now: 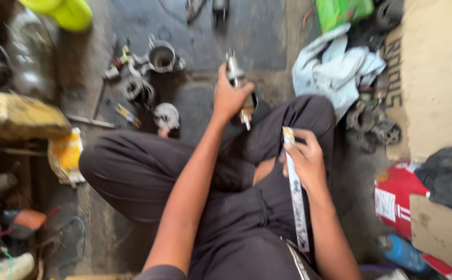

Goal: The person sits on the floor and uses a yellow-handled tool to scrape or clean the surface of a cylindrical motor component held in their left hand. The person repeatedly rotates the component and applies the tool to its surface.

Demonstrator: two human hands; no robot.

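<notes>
A person sits cross-legged on the floor, dark trousers filling the near middle. A red box lies at the near right, with a black bag on top of it. White rags are heaped at the far right, beside round metal parts. A yellow sack lies left of the knee. A metal cup and small housings sit far left of centre. The left hand is clenched round a metal shaft, held upright over the far knee. The right hand pinches a white strip that runs down the lap.
</notes>
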